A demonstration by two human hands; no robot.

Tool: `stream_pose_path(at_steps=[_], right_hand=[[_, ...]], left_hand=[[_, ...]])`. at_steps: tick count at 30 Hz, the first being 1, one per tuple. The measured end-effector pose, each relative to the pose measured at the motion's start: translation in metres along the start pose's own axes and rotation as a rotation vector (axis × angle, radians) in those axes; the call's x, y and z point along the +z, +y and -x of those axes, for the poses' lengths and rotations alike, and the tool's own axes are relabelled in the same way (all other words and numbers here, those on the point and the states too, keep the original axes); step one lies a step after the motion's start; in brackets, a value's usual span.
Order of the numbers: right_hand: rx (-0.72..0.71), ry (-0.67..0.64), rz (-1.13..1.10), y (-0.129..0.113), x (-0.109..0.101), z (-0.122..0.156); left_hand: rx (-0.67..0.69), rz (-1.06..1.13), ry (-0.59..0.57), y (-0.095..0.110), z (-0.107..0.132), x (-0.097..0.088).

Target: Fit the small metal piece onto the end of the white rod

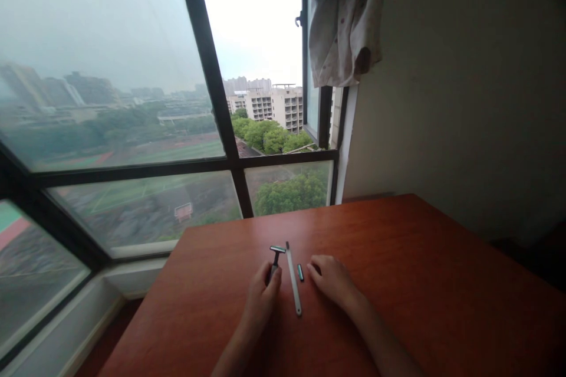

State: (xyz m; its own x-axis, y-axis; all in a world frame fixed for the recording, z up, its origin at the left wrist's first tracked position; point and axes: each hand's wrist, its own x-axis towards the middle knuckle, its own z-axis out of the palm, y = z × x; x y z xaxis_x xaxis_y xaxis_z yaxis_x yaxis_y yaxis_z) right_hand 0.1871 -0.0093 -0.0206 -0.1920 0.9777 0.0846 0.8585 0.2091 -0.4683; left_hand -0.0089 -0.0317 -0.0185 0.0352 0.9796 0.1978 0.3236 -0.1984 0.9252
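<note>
My left hand (264, 287) is closed round the handle of a razor (276, 254), whose wide head points up and away from me. Just right of it, a long slim grey stick with a dark narrow tip (293, 282) lies lengthwise on the table; its exact kind is unclear. A small dark razor cartridge (300, 272) with a greenish edge lies between that stick and my right hand (331, 276). My right hand rests on the tabletop, fingers loosely bent and thumb a little apart. Nothing shows in it, and it does not touch the cartridge.
The glossy reddish-brown table (398, 294) reaches to a dark-framed window (227, 129) ahead. One pane stands ajar under a bunched curtain (347, 29). A plain wall (455, 100) rises at the right. Left of the table runs a pale sill (106, 291).
</note>
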Motion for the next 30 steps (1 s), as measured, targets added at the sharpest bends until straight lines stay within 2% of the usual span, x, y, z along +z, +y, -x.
stream_pose_path(at_steps=[3,7,13,19,25,30], right_hand=[[-0.008,0.006,-0.033,0.001,-0.001,0.000],[-0.039,0.015,-0.121,-0.001,-0.004,0.000],[-0.139,-0.011,-0.672,-0.005,-0.005,0.001],[-0.131,-0.106,-1.033,-0.007,0.002,0.000],[-0.110,-0.123,-1.138,-0.007,0.005,0.000],[-0.139,-0.150,-1.176,-0.006,0.005,0.000]], left_hand=[[-0.044,0.117,-0.027,0.000,0.001,0.000],[-0.027,0.123,-0.008,0.004,0.000,-0.003],[-0.048,0.088,-0.077,0.012,0.000,-0.007],[-0.067,0.109,-0.098,0.014,0.002,-0.003],[-0.045,0.158,-0.193,0.015,0.004,-0.002],[-0.108,0.230,-0.242,0.007,0.002,-0.003]])
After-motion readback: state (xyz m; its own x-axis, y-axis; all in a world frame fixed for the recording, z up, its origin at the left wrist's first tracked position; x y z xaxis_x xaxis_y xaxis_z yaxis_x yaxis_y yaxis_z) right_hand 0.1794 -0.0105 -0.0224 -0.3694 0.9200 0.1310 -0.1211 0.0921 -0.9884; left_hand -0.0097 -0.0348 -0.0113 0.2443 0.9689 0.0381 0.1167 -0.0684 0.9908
